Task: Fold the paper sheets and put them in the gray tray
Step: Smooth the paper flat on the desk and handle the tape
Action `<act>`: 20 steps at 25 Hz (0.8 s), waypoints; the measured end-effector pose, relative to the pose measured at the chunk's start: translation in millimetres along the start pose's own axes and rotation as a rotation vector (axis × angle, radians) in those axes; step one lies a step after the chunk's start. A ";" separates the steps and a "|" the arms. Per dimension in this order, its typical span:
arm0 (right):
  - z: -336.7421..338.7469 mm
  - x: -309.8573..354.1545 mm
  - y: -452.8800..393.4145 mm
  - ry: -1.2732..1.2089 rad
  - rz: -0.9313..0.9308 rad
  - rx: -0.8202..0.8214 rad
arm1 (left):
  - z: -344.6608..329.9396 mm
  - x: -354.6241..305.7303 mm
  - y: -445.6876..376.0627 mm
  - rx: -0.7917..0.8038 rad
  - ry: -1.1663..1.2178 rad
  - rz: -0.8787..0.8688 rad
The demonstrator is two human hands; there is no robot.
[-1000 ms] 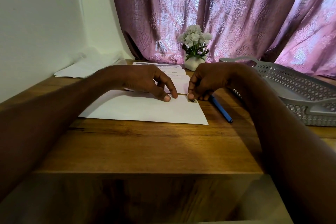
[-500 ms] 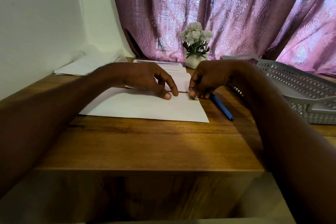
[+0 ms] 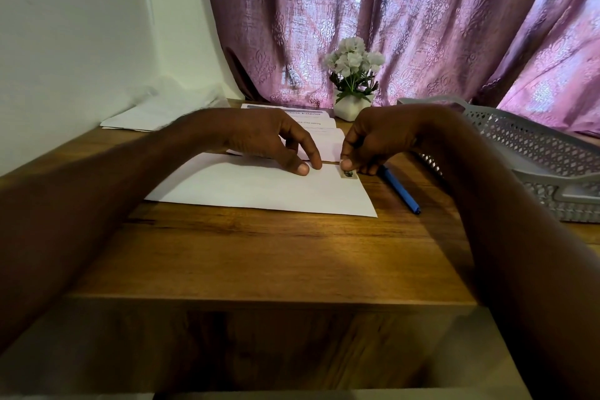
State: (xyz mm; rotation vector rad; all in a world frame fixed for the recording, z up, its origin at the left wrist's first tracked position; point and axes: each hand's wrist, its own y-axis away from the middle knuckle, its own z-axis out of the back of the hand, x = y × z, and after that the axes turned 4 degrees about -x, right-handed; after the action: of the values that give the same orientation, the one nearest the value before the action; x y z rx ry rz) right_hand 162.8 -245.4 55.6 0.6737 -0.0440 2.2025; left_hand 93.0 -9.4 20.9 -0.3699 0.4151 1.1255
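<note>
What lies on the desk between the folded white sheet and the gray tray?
A blue pen lies between the folded sheet and the gray tray, shown in the head view.

Printed sheet (image 3: 311, 114) behind the hands reads "Exterior"

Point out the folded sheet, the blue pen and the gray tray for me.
folded sheet (image 3: 259, 188): head view, middle of its blank top face.
blue pen (image 3: 400, 189): head view, mid-barrel.
gray tray (image 3: 532, 148): head view, perforated side wall.

1 tray (image 3: 532, 153), 1 pen (image 3: 401, 190), 1 flowerpot (image 3: 352, 105) (paper sheets (image 3: 259, 188): approx. 5).
</note>
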 end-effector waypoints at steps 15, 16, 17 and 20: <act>-5.0 7.2 -1.6 0.009 -0.073 -0.020 | -0.8 -2.6 0.7 -0.007 -0.008 -0.005; -5.1 8.1 -1.9 0.015 -0.079 -0.018 | -0.9 -2.8 1.0 -0.006 -0.008 -0.005; -4.9 8.7 -1.9 0.022 -0.084 -0.016 | -0.9 -3.3 1.5 -0.003 -0.010 -0.004; -4.9 11.4 -2.0 0.043 -0.108 -0.001 | 0.2 -7.4 1.7 0.004 -0.044 -0.002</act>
State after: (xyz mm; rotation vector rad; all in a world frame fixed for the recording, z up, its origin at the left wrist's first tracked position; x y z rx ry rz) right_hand 156.0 -234.9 56.5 0.6135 0.0137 2.1121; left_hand 88.7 -14.5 24.6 -0.3409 0.3780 1.1286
